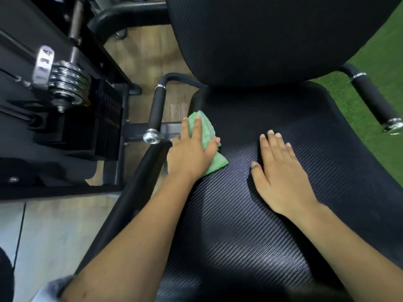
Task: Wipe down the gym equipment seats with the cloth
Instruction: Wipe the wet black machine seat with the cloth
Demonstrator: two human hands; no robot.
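A black textured seat pad (250, 214) of a gym machine fills the middle and lower right of the head view, with its black backrest (261, 35) rising behind it. My left hand (192, 153) lies flat with straight fingers on a green cloth (207, 131), pressing it onto the seat's left edge. My right hand (281, 173) rests palm down on the seat's middle, fingers straight, holding nothing.
Two black padded handles flank the seat, the left handle (157, 107) and the right handle (375, 101). A weight stack with chrome plates (67, 81) and black frame stands to the left. Wood-look floor (139, 53) lies left, green turf (383, 51) right.
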